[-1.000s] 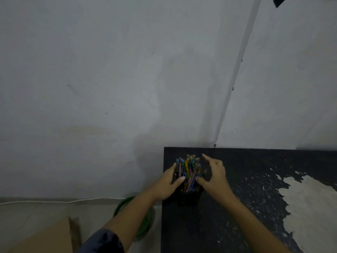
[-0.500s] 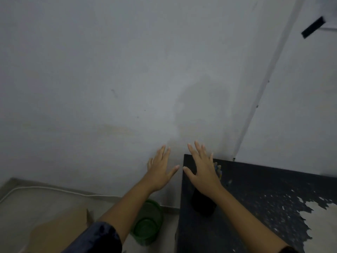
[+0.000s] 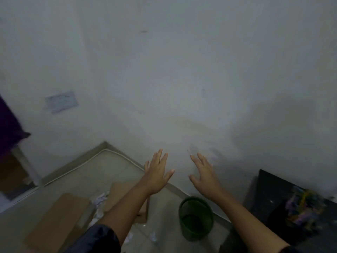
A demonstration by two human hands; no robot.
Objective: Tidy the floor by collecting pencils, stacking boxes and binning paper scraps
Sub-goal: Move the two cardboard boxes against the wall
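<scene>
My left hand (image 3: 156, 173) and my right hand (image 3: 204, 175) hang in the air in front of the wall, fingers spread, holding nothing. A black holder full of coloured pencils (image 3: 302, 207) stands on the dark table (image 3: 266, 194) at the lower right, blurred, well right of my right hand. A green bin (image 3: 196, 217) sits on the floor below my right forearm. Flat cardboard boxes (image 3: 58, 220) lie on the floor at lower left, a second one (image 3: 120, 190) under my left arm. White crumpled paper scraps (image 3: 100, 199) lie between them.
A white cable (image 3: 82, 164) runs along the skirting into the corner. A dark purple object (image 3: 9, 128) and a white frame stand at the left edge. More paper bits (image 3: 153, 236) lie near the bin.
Both hands let go of the pencil holder and lifted away with fingers spread. My view swung left, so the table and holder slid to the right edge and the floor came into sight.
</scene>
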